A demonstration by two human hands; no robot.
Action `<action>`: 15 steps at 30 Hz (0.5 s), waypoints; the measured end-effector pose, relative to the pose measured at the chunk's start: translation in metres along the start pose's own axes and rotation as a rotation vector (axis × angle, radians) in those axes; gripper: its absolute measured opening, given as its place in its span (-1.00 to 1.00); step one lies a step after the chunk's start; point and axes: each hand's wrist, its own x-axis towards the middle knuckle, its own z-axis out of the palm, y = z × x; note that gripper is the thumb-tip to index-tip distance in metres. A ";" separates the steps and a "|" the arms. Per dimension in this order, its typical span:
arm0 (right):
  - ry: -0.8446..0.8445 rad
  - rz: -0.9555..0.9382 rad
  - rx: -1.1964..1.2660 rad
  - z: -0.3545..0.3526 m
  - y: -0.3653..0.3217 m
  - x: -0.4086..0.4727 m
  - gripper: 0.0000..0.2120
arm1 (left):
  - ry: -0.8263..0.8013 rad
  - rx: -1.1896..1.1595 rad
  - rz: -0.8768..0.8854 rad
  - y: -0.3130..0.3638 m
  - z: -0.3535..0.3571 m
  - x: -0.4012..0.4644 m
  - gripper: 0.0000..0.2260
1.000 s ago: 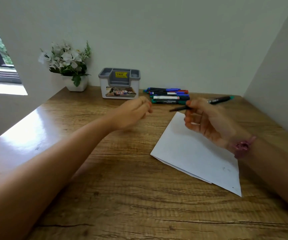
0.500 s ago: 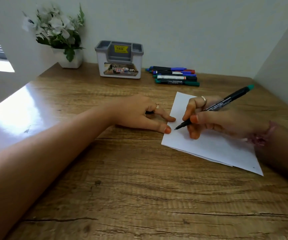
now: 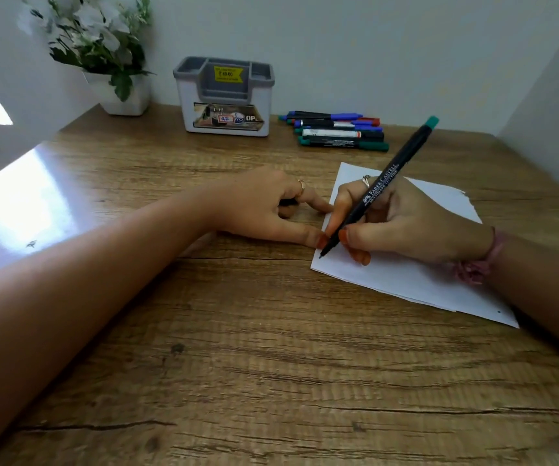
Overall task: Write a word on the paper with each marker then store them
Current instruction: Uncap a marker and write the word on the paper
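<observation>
White paper [image 3: 416, 274] lies on the wooden worktop [image 3: 237, 348], turned at a slant, likely so it suits the writing arm. From the head view, the right hand [image 3: 406, 223] pinches a black marker with a green end [image 3: 377, 190] between thumb and curled fingers, its tip touching the paper at the corner nearest the left hand, barrel leaning back and away: a normal writing hold, ready to begin a word. No writing shows on the paper yet, apart from a tiny dot near its lower edge. The left hand [image 3: 271, 210] rests on the worktop just beside the paper, thumb tip touching the paper's edge, seemingly to keep the sheet from sliding; its other fingers curl round something small and dark, probably the marker's cap, though I cannot tell for sure. Beyond the paper, near the wall, the remaining markers [image 3: 335, 131] lie side by side, waiting their turn. Left of them stands the grey-and-white pen holder [image 3: 224, 95], where all should end up. A potted plant [image 3: 103, 52] sits further left.
</observation>
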 end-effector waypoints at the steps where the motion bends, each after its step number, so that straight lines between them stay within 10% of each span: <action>1: 0.009 -0.001 -0.009 0.002 0.001 0.001 -0.86 | -0.001 0.001 0.004 -0.001 0.000 0.000 -0.44; 15: 0.038 -0.050 -0.039 0.007 0.008 -0.002 -0.91 | -0.033 -0.039 0.010 -0.008 0.000 0.002 -0.50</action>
